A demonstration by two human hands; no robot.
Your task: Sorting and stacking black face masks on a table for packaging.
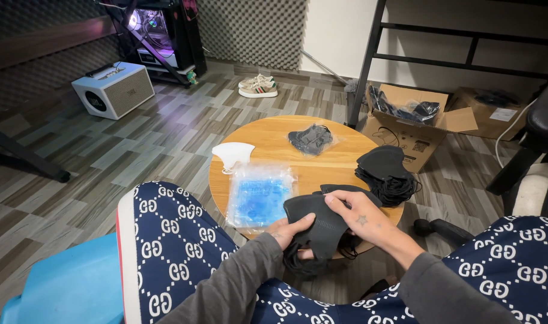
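Both hands grip one black mask (316, 219) at the worktop (274, 135) edge.
Left hand (289, 228) and right hand (361, 216) pinch it; blue packet (259, 198), mask stack (385, 171), white mask (232, 156) lie near.

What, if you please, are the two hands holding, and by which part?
Both hold a black fabric face mask: left hand at its lower left edge, right hand on its upper right edge.

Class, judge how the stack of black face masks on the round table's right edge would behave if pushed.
The stack of black face masks looks light and soft, so it would probably slide and fan apart. Its ear loops spill loosely, so they may snag or drag. It sits near the table edge, so some might fall.
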